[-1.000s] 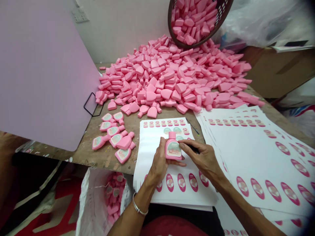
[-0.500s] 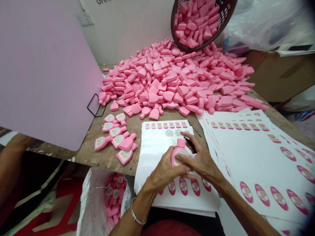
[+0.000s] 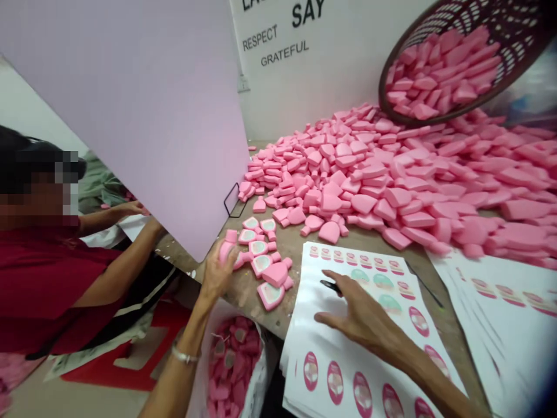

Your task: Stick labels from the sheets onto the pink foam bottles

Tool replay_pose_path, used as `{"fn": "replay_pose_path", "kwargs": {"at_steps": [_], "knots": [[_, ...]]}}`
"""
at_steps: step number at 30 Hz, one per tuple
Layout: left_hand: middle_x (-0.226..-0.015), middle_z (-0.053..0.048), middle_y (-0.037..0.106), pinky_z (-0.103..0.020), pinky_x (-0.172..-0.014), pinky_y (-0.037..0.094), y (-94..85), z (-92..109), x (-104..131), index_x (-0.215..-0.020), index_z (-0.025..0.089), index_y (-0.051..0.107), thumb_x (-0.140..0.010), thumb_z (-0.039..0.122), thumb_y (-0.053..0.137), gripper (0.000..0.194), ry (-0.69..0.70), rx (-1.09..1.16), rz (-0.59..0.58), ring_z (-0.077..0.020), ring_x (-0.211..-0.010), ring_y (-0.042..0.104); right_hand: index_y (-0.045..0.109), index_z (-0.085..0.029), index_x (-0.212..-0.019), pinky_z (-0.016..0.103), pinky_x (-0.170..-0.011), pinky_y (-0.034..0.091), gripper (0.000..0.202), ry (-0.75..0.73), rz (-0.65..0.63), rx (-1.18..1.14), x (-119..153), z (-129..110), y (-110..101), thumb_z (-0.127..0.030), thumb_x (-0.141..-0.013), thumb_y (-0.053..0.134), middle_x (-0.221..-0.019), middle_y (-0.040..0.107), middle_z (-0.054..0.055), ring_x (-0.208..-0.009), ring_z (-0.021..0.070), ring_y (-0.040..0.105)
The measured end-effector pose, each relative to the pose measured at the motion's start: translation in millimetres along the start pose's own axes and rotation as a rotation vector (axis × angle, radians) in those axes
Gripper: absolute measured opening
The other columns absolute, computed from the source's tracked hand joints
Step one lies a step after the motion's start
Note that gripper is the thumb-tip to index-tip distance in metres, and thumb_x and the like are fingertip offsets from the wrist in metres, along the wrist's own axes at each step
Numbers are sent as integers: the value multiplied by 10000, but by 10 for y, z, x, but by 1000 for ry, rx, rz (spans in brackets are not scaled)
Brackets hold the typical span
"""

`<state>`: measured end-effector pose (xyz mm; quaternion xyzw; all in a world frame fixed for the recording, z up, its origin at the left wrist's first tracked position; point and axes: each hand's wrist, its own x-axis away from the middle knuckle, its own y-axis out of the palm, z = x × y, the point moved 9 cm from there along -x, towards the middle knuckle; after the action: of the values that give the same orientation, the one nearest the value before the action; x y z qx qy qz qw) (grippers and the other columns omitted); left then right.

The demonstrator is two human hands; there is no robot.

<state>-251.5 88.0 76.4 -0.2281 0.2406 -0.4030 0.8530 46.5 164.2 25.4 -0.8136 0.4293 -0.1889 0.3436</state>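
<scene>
My left hand is wrapped round a pink bottle at the near edge of the table, beside a group of labelled pink bottles. Over a stack of sticker sheets is my right hand, with a small dark tool held in its fingers; thumb and index finger are spread apart. Round green stickers and oval pink ones lie on the top sheet near that hand.
A big heap of pink bottles covers the back, below a tipped brown basket. A pale panel stands at left, a person in red beyond it. An open sack of bottles sits below the edge. More sheets lie right.
The view has swung left. My left hand has carried the bottle away from my right hand, over to the labelled bottles. My right hand stays over the sheets, its fingers off the bottle.
</scene>
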Motion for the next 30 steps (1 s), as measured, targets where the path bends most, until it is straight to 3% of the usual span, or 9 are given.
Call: {"fn": "replay_pose_path", "kwargs": {"at_steps": [3,6,10,14,19,24,27,30], "knots": [[-868,-34,638,-303,-754,444,-60,-272,-558,-1068,168,579,-826,487,484,411,37,-30,-3,-188,-781,557,375,-213,-1378,439,-960,417,756,-54,-73,-2,-395,-215,204,-484,-721,633,-1306,535,127,-1181,284,521],[-910,-46,653,-308,-760,445,106,-434,-991,-1096,169,587,-812,467,501,420,65,-10,-50,-192,-800,562,310,-193,-1419,446,-974,395,862,-98,-148,25,-682,-351,278,-498,-693,659,-1363,478,157,-1223,303,482],[-1037,-77,660,-327,-836,442,432,-525,-1417,-1124,150,599,-791,434,539,443,102,83,-147,-218,-919,579,263,-187,-1453,465,-957,392,1107,-133,-330,177,-683,-405,513,-458,-518,790,-1321,475,183,-1201,348,466],[-1082,-97,669,-334,-919,431,746,-466,-1671,-988,142,669,-782,408,556,355,146,219,-310,-227,-1017,583,224,-175,-1468,483,-881,415,1216,-94,-275,307,-707,-352,709,-367,-431,828,-1209,501,183,-1085,356,501],[-945,-102,722,-359,-977,415,1048,-260,-1773,-772,168,711,-810,344,502,276,155,345,-546,-218,-983,623,190,-134,-1472,484,-838,419,1232,-128,-226,331,-1040,-462,812,-402,-443,812,-1187,495,206,-1061,370,500],[-844,-79,739,-356,-951,440,1226,-114,-1674,-689,179,715,-770,312,566,217,131,404,-665,-225,-930,647,116,-125,-1485,444,-857,418,1257,-88,-346,295,-1238,-555,907,-478,-484,790,-1236,482,207,-1127,363,488],[-862,-67,742,-348,-929,456,1183,-165,-1458,-712,177,729,-782,345,558,250,91,426,-692,-228,-922,650,104,-121,-1483,424,-857,427,1222,-126,-358,286,-1150,-644,1031,-504,-525,759,-1254,490,210,-1140,359,493],[-891,-49,741,-335,-970,429,982,-319,-1159,-713,171,739,-794,344,545,271,39,422,-690,-230,-958,635,146,-102,-1472,423,-827,443,1080,-168,-343,314,-922,-777,1233,-482,-622,691,-1208,534,214,-1091,359,531]]}}
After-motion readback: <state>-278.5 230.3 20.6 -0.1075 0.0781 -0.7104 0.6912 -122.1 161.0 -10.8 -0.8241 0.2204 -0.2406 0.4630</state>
